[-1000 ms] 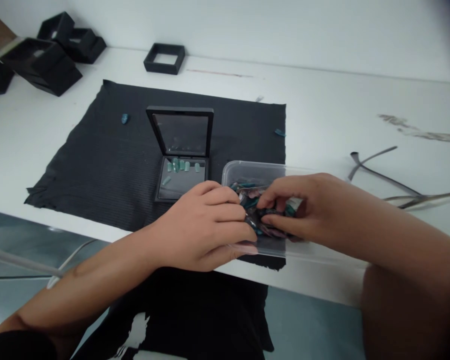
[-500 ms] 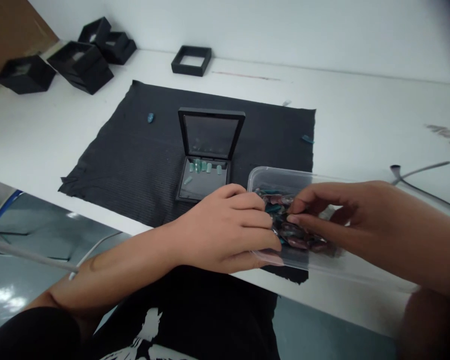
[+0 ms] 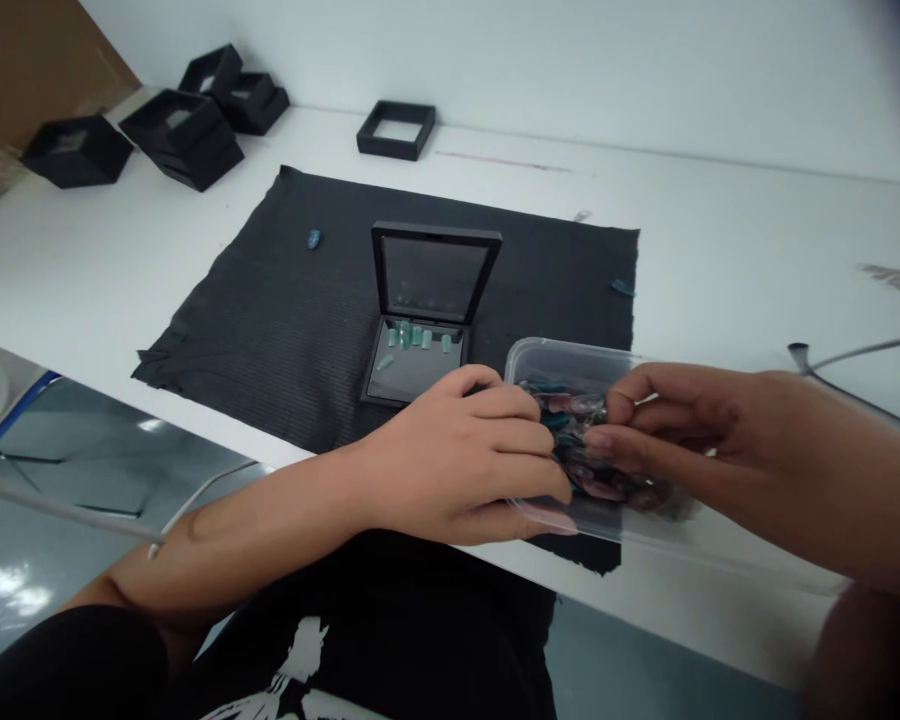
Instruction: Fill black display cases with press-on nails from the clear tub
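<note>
Your L hand is wrapped over the L end of the clear tub, fingers curled on the rim, thumb on the near side. Your R hand is in over the mixed shiny pcs in the tub, thumb & index tips nearly together; can't tell if they've got one. Tub's partly on the blk cloth, just R of the open blk case w/ sm. green tips on its base.

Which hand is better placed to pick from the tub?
Likely the right hand: its fingers are at the pieces in the clear plastic tub; the left hand grips the tub's left end.
</note>
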The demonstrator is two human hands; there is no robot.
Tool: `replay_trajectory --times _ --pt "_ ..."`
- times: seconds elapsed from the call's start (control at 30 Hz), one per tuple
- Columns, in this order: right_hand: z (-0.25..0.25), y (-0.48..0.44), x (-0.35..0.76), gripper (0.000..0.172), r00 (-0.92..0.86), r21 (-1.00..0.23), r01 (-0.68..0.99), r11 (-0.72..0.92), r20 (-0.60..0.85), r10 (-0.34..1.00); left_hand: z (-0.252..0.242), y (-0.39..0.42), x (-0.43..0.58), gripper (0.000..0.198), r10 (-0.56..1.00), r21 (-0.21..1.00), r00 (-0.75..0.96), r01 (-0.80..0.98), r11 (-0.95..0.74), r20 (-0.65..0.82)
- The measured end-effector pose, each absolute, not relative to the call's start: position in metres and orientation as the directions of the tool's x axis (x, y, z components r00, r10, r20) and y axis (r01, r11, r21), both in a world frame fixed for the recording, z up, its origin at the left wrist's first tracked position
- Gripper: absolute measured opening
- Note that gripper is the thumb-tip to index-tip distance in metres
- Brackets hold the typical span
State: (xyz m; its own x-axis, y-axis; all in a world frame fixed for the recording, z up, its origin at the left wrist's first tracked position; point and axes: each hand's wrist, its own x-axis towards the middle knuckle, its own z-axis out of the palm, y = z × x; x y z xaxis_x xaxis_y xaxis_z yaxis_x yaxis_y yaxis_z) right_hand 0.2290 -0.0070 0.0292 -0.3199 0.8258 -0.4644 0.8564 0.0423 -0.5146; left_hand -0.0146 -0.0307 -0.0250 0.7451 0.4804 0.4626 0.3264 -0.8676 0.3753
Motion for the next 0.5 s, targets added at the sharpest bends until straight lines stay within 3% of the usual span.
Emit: replay_trajectory --times 0.1,0.17,0.33,0.5 --pt "0.012 -0.002 0.243 0.040 -0.387 -0.679 0.733 0.041 -0.367 0.846 -0.025 -0.030 -0.014 0.027 0.479 0.375 0.746 0.325 -0.868 0.463" --pt "0.004 0.000 0.250 0.043 -0.406 -0.725 0.687 0.048 -0.329 0.852 -0.026 -0.030 -0.014 0.027 0.481 0.377 0.745 0.325 -0.867 0.463" --pt "0.002 0.000 0.253 0.038 -0.415 -0.701 0.706 0.100 -0.295 0.860 -0.026 -0.030 -0.015 0.027 0.477 0.379 0.742 0.319 -0.869 0.471" --pt "0.010 -0.001 0.248 0.044 -0.435 -0.612 0.773 0.167 -0.320 0.842 -0.028 -0.029 -0.015 0.027 0.461 0.369 0.747 0.305 -0.878 0.479"
